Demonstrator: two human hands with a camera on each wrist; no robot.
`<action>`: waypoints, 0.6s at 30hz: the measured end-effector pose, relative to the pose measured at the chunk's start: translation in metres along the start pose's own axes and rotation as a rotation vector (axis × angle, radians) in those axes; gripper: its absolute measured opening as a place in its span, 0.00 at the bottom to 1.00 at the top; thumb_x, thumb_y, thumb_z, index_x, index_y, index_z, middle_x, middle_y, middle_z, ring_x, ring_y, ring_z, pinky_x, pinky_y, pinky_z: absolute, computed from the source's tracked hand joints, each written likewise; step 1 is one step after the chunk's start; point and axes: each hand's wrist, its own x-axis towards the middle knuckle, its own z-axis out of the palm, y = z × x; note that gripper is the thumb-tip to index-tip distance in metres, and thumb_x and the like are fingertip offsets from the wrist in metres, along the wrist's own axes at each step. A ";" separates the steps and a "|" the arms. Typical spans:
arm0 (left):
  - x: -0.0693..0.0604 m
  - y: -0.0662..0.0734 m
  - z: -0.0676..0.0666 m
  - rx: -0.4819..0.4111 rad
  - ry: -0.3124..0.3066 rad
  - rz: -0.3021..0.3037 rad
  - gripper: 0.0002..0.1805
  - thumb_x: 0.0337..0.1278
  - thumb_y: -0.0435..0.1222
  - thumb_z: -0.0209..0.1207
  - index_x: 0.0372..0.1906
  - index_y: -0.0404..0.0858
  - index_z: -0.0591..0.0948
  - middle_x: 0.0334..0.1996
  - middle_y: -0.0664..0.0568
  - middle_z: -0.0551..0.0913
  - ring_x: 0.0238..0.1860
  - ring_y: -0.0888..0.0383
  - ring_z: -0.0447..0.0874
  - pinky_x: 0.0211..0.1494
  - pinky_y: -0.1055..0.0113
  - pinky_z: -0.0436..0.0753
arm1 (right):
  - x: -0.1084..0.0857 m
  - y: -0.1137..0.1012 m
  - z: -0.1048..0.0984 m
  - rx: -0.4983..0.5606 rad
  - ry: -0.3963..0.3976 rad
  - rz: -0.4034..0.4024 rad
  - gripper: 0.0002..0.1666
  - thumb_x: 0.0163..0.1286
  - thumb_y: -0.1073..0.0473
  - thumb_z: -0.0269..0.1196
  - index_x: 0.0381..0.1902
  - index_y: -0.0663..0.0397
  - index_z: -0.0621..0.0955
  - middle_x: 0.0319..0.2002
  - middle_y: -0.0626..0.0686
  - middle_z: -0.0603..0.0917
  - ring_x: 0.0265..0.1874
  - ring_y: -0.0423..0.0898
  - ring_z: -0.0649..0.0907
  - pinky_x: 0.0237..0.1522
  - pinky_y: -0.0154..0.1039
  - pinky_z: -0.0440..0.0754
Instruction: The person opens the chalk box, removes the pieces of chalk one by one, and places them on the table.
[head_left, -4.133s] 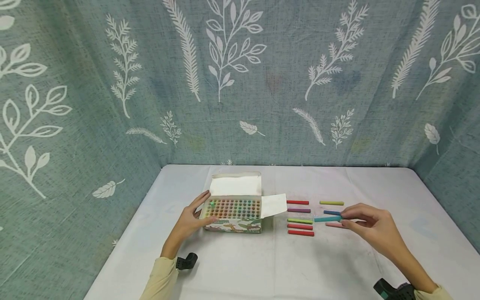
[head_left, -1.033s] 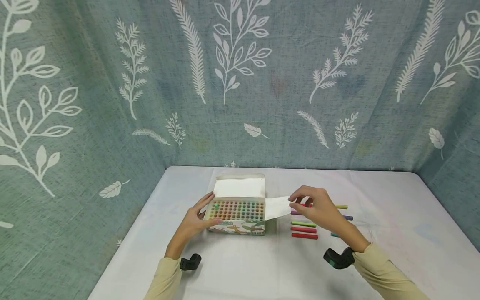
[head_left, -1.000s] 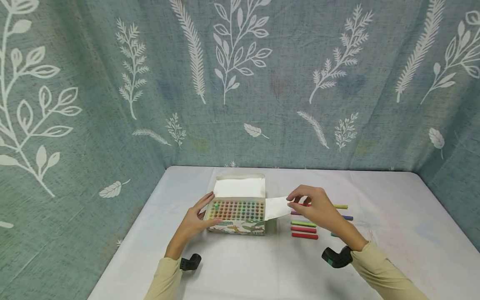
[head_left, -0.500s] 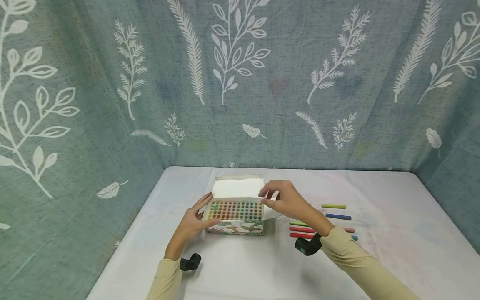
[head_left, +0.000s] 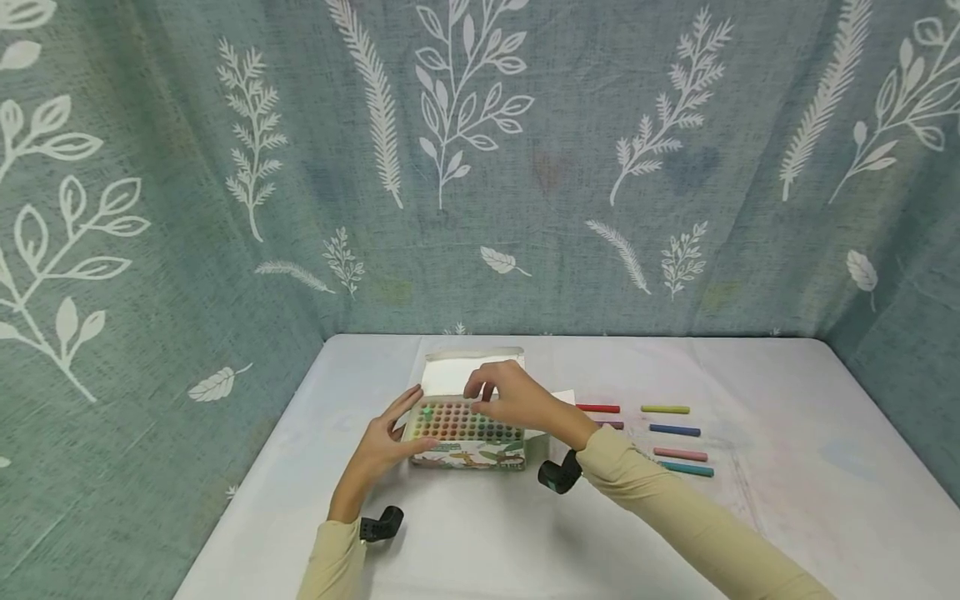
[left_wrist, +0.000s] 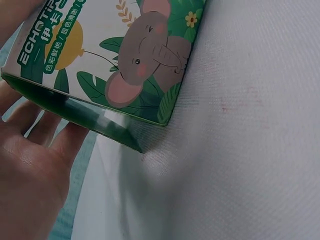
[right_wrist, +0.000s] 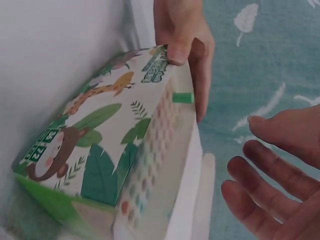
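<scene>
A printed cardboard box (head_left: 471, 457) with an elephant, a giraffe and leaves on its sides stands with its lid raised. Inside it, a tray with rows of round holes (head_left: 450, 429) faces up, and one green stick (right_wrist: 183, 97) pokes out near the left end. My left hand (head_left: 381, 446) holds the box's left end, thumb over the front edge, other fingers at the far side. Over the tray hovers my right hand (head_left: 513, 398), its fingers loosely bent and nothing between them in the right wrist view. The green stick stands to the left of its fingertips.
Right of the box lie red (head_left: 598, 408), purple (head_left: 611, 425), yellow-green (head_left: 665, 409), blue (head_left: 675, 430), pink (head_left: 680, 454) and teal (head_left: 687, 470) sticks, resembling chalk or crayons. My right sleeve (head_left: 675, 517) covers others. A white side flap (head_left: 564, 396) sticks out right.
My right hand has put the teal stick down at the right, then travelled left past the side flap to above the tray. My left hand keeps its hold on the box.
</scene>
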 end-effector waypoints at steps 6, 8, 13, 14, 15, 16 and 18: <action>0.005 -0.019 -0.001 -0.023 0.013 0.003 0.46 0.48 0.33 0.70 0.72 0.39 0.59 0.74 0.45 0.50 0.73 0.46 0.44 0.70 0.45 0.56 | 0.022 -0.003 0.015 -0.021 -0.062 -0.011 0.06 0.63 0.67 0.64 0.39 0.61 0.84 0.36 0.53 0.84 0.32 0.45 0.83 0.34 0.28 0.80; 0.006 -0.025 -0.001 -0.019 0.021 0.000 0.46 0.48 0.35 0.71 0.72 0.41 0.60 0.74 0.48 0.50 0.73 0.47 0.45 0.71 0.47 0.57 | 0.029 -0.004 0.020 -0.032 -0.083 -0.010 0.07 0.62 0.68 0.64 0.39 0.62 0.84 0.37 0.53 0.84 0.32 0.45 0.83 0.35 0.26 0.80; 0.006 -0.029 -0.001 -0.017 0.032 -0.019 0.47 0.46 0.38 0.72 0.72 0.47 0.61 0.73 0.55 0.52 0.73 0.51 0.47 0.70 0.51 0.60 | 0.042 -0.003 0.033 -0.055 -0.117 -0.018 0.08 0.62 0.70 0.63 0.40 0.61 0.83 0.39 0.55 0.84 0.32 0.42 0.82 0.34 0.24 0.79; 0.006 -0.029 -0.001 -0.017 0.035 -0.024 0.47 0.46 0.39 0.72 0.72 0.48 0.61 0.73 0.57 0.53 0.73 0.52 0.48 0.70 0.51 0.60 | 0.044 -0.002 0.036 -0.056 -0.121 -0.021 0.09 0.62 0.70 0.63 0.41 0.61 0.83 0.39 0.56 0.84 0.32 0.42 0.82 0.34 0.24 0.79; 0.006 -0.029 -0.002 -0.014 0.038 -0.031 0.47 0.46 0.40 0.72 0.72 0.50 0.62 0.73 0.58 0.53 0.73 0.52 0.48 0.71 0.51 0.60 | 0.047 -0.002 0.039 -0.062 -0.128 -0.019 0.09 0.62 0.71 0.62 0.41 0.61 0.83 0.40 0.56 0.83 0.32 0.41 0.81 0.34 0.24 0.79; 0.006 -0.029 -0.002 -0.011 0.041 -0.035 0.46 0.46 0.40 0.72 0.72 0.52 0.62 0.73 0.60 0.53 0.73 0.52 0.48 0.71 0.51 0.60 | 0.049 -0.001 0.042 -0.070 -0.137 -0.015 0.10 0.63 0.71 0.62 0.42 0.61 0.83 0.40 0.56 0.83 0.32 0.41 0.81 0.34 0.24 0.78; 0.006 -0.030 -0.001 -0.008 0.050 -0.047 0.46 0.45 0.41 0.72 0.71 0.54 0.63 0.72 0.62 0.54 0.73 0.52 0.48 0.71 0.50 0.59 | 0.054 -0.001 0.047 -0.094 -0.157 0.003 0.13 0.62 0.71 0.61 0.44 0.60 0.83 0.41 0.55 0.83 0.34 0.41 0.81 0.34 0.26 0.79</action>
